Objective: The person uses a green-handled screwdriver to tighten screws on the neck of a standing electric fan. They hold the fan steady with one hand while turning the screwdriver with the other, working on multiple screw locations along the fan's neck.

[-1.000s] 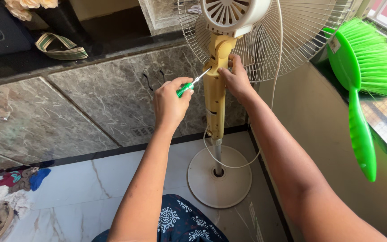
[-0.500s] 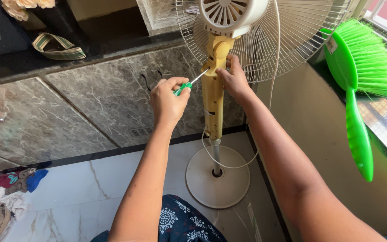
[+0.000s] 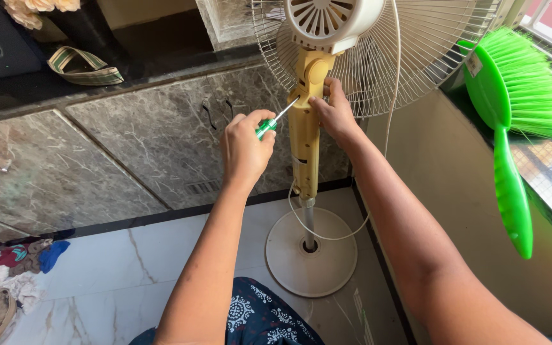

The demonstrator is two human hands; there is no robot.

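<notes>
my left hand (image 3: pixel 245 145) is fisted round one screwdriver (image 3: pixel 275 120), tip on the fan (image 3: pixel 306 147); right hand (image 3: pixel 332 110) grips its yellow column. one green brush (image 3: pixel 509 121) nearby.

The floor (image 3: pixel 97 281) is pale marble tile with thin brown veins and a dark strip along the foot of the cabinet. The round cream base (image 3: pixel 311 252) of a standing fan rests on it near the wall, with a white cord (image 3: pixel 327 236) looping down just above it. At the far left edge a heap of clothes (image 3: pixel 4 275) lies on the tiles, red, blue and cream pieces mixed together. Above the cabinet, a dark polished desk (image 3: pixel 161 57) carries a striped cloth band (image 3: pixel 84 67) and a black box (image 3: pixel 1 48) beside it. On the right, a window ledge (image 3: pixel 544 191) holds a bright green brush (image 3: pixel 509 121).
</notes>
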